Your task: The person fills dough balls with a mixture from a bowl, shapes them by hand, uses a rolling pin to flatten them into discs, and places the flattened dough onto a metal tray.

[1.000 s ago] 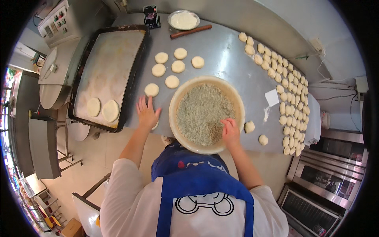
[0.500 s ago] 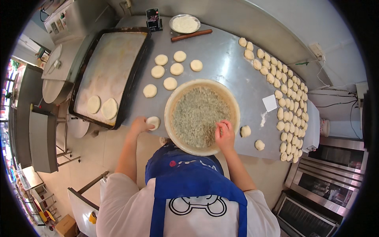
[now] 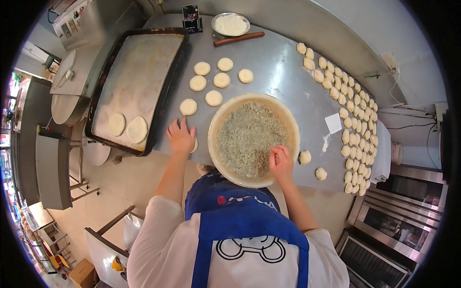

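Note:
My left hand (image 3: 181, 138) rests over the table's near edge with its fingers apart. Its fingertips come close to a pale round dough piece (image 3: 188, 107). A second dough piece (image 3: 195, 145) shows partly beside the thumb side, mostly hidden by the hand. In front of me stands a wide cream-coloured bowl (image 3: 214, 158) of crumbly grey-green filling (image 3: 249, 134). Over the bowl's right side my right hand (image 3: 282, 166) has its fingers curled together; whether anything is between them is hidden. Several flattened dough rounds (image 3: 221, 80) lie beyond the left hand.
A dark-rimmed baking tray (image 3: 134, 72) at left carries two flat dough rounds (image 3: 137, 130). Many dough balls (image 3: 353, 125) line the table's right side, near a white scraper (image 3: 333, 123). At the back are a rolling pin (image 3: 239, 39), a flour dish (image 3: 231, 24) and a propped phone (image 3: 191, 18).
My left hand has let go of the dough piece at the near edge, shifted forward and right, and spread its fingers. My right hand stays over the bowl. The whole view has shifted slightly.

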A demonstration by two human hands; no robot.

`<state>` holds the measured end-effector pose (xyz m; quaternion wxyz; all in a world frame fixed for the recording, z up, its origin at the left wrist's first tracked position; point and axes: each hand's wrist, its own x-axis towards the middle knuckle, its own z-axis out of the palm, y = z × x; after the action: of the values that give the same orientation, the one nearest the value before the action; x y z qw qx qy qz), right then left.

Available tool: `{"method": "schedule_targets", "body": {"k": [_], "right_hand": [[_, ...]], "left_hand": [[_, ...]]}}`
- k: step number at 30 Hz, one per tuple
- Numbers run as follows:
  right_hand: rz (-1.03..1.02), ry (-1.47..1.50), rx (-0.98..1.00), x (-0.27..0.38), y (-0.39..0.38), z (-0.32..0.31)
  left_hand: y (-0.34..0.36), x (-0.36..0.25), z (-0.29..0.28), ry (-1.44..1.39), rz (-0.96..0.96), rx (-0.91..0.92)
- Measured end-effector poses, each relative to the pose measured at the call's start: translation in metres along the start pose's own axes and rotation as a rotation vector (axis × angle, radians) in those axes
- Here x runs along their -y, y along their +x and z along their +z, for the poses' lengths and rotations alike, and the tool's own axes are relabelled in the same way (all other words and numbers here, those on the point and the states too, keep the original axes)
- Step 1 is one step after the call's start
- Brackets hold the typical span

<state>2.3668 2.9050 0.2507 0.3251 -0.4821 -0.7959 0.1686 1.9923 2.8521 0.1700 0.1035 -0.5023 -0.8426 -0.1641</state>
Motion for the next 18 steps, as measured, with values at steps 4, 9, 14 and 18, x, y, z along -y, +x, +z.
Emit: {"method": "schedule_targets", "body": {"k": [4, 9, 14, 18], "right_hand": [[-0.046, 0.023, -0.029, -0.006, 0.005, -0.001], [0.042, 0.041, -0.155, -0.014, -0.008, -0.003], [0.247, 0.061, -0.381, -0.051, 0.000, -0.009], [0.608, -0.212, -0.448, -0.140, -0.029, -0.021]], "left_hand": [[-0.008, 0.012, 0.012, -0.209, 0.029, 0.149], [-0.022, 0.030, -0.026, -0.364, -0.167, 0.621], [-0.021, 0.051, -0.019, -0.839, -0.679, 0.805], [0.027, 0.037, -0.029, -0.893, -0.925, 0.728]]}}
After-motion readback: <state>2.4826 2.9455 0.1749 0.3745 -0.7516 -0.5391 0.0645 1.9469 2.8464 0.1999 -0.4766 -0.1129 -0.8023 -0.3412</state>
